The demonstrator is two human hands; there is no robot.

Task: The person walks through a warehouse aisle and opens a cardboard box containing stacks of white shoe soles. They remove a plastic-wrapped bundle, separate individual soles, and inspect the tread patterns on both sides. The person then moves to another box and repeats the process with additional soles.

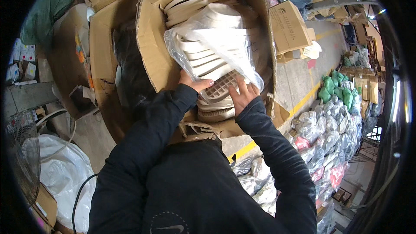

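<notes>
A clear plastic bag [236, 45] with a stack of white shoe soles [203, 58] in it lies in a large open cardboard box [151, 34] in front of me. My left hand [195, 83] grips the bag's near left corner, thumb on top and the other fingers hidden beneath. At the near right corner, my right hand [245, 96] is closed on the bag with its fingers bent. Between my hands a sole with a grid-patterned underside [221, 86] faces up. Loose soles [216, 112] show below the bag, and more soles [201, 2] lie at the box's far side.
Another open carton [102, 56] with dark plastic in it stands at the left. Beyond the box's right side is a closed carton [290, 27]. Many filled plastic bags [323, 134] are heaped on the floor at the right. A fan guard [21, 151] and a white sack [65, 177] are at lower left.
</notes>
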